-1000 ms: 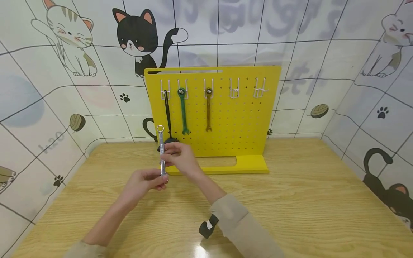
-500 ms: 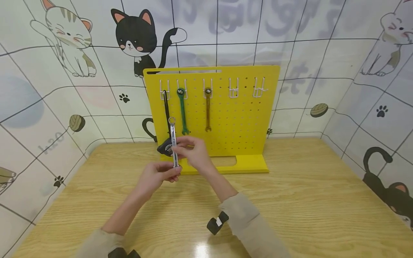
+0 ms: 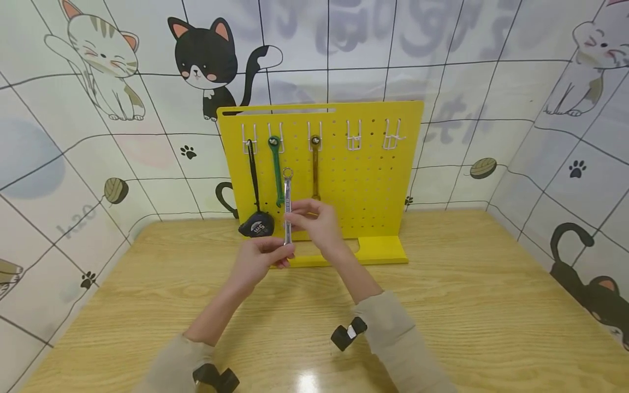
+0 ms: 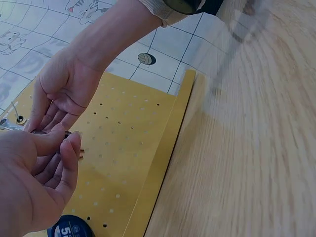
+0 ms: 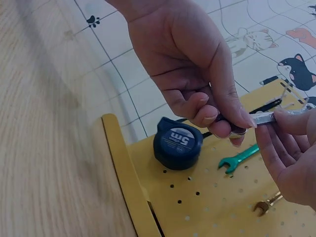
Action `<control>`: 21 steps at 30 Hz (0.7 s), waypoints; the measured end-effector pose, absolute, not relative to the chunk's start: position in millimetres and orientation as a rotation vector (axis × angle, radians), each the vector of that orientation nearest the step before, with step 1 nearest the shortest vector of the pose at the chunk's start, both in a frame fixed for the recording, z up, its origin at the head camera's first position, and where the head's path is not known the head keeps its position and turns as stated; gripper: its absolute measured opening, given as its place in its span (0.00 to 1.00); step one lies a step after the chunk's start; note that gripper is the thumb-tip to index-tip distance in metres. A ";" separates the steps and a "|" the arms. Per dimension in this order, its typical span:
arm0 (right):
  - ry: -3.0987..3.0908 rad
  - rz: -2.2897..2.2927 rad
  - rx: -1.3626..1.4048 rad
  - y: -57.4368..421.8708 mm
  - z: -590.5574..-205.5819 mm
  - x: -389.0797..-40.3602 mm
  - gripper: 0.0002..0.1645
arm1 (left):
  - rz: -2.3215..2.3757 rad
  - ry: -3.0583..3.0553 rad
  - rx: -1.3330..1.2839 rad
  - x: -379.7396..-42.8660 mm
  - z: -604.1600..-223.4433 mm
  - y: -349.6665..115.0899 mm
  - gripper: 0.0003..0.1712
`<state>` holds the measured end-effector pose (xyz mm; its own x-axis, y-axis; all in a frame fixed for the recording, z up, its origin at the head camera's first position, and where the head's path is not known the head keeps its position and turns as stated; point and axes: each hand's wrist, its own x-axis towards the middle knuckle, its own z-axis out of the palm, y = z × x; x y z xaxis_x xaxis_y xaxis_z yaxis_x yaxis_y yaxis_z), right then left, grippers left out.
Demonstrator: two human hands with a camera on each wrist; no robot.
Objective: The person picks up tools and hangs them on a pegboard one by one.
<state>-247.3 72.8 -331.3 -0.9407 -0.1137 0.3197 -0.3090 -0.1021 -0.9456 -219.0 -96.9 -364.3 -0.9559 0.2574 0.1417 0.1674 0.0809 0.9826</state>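
Note:
Both hands hold a silver combination wrench (image 3: 287, 191) upright in front of the pegboard, its ring end at the top. The left hand (image 3: 253, 263) pinches its lower end, and those fingertips cover that end. Higher up, around the middle of the shaft, the right hand (image 3: 320, 225) pinches it between thumb and fingers. Behind the hands hang a green wrench (image 3: 276, 164) and a bronze-coloured wrench (image 3: 315, 164), whose lower end sits just above the right hand. A black 5 m tape measure (image 5: 177, 145) hangs by its strap to the left.
The yellow pegboard (image 3: 368, 191) stands on the wooden table (image 3: 467, 295) against a cat-print backdrop. Two white wire hooks on its right, one of them a bent hook (image 3: 393, 135), carry nothing. Its yellow base (image 3: 383, 251) juts forward along the bottom.
Both hands have moved right and slightly up with the silver wrench, from in front of the tape measure to between the green and bronze wrenches. The tape measure is now uncovered.

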 end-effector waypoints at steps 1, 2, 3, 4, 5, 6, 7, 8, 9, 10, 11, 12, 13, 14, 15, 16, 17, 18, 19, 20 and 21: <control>-2.014 2.173 0.475 76.2 -330.5 -247.5 0.12 | 2.042 2.260 0.462 -219.8 -363.6 -93.9 0.14; -2.013 2.167 0.473 79.5 -329.5 -247.6 0.12 | 2.045 2.259 0.481 -220.5 -362.8 -90.6 0.13; -2.013 2.159 0.468 83.1 -328.7 -247.6 0.12 | 2.046 2.259 0.497 -221.3 -362.3 -87.5 0.13; -2.016 2.154 0.459 86.7 -327.9 -247.5 0.12 | 2.047 2.259 0.511 -221.6 -361.3 -84.4 0.13; -2.020 2.150 0.448 90.2 -326.8 -247.1 0.12 | 2.048 2.254 0.523 -222.4 -361.0 -81.4 0.12; -2.021 2.150 0.437 93.5 -325.9 -246.8 0.12 | 2.047 2.251 0.531 -222.9 -360.5 -78.6 0.12; -2.025 2.146 0.429 96.7 -324.9 -246.3 0.13 | 2.049 2.245 0.537 -223.7 -360.3 -75.9 0.12; -2.027 2.146 0.421 99.6 -324.1 -246.1 0.13 | 2.053 2.238 0.543 -224.7 -360.2 -73.2 0.13; -2.029 2.141 0.416 102.3 -323.2 -245.9 0.13 | 2.056 2.231 0.543 -225.5 -360.3 -70.8 0.13; -2.030 2.139 0.411 104.6 -322.3 -245.8 0.13 | 2.062 2.225 0.544 -226.2 -360.0 -68.4 0.13; -2.032 2.135 0.408 106.9 -321.5 -245.8 0.14 | 2.068 2.217 0.543 -227.2 -360.3 -66.0 0.13; -2.029 2.134 0.405 109.0 -320.9 -246.1 0.14 | 2.074 2.210 0.541 -228.1 -360.3 -63.7 0.13; -2.030 2.131 0.402 111.0 -320.2 -246.2 0.14 | 2.083 2.199 0.540 -229.0 -360.6 -61.4 0.13; -2.024 2.133 0.400 112.9 -319.6 -246.6 0.14 | 2.091 2.189 0.536 -229.8 -360.7 -59.1 0.14; -2.018 2.135 0.397 114.7 -319.0 -246.9 0.14 | 2.099 2.181 0.532 -230.4 -360.7 -56.8 0.14; -2.012 2.137 0.395 116.8 -318.2 -247.1 0.14 | 2.106 2.177 0.533 -231.1 -360.6 -54.5 0.14; -1.999 2.144 0.393 118.8 -317.3 -247.4 0.14 | 2.113 2.170 0.531 -231.5 -360.4 -52.3 0.14; -1.985 2.149 0.392 121.0 -316.4 -247.7 0.14 | 2.119 2.165 0.532 -231.8 -359.9 -49.9 0.15; -1.975 2.148 0.390 123.1 -315.0 -247.5 0.14 | 2.126 2.161 0.532 -232.2 -359.2 -47.5 0.15; -1.965 2.147 0.390 125.6 -313.8 -247.8 0.14 | 2.132 2.157 0.536 -232.4 -358.4 -44.9 0.15; -1.957 2.141 0.393 128.1 -312.1 -247.6 0.14 | 2.136 2.153 0.542 -232.6 -357.4 -42.2 0.15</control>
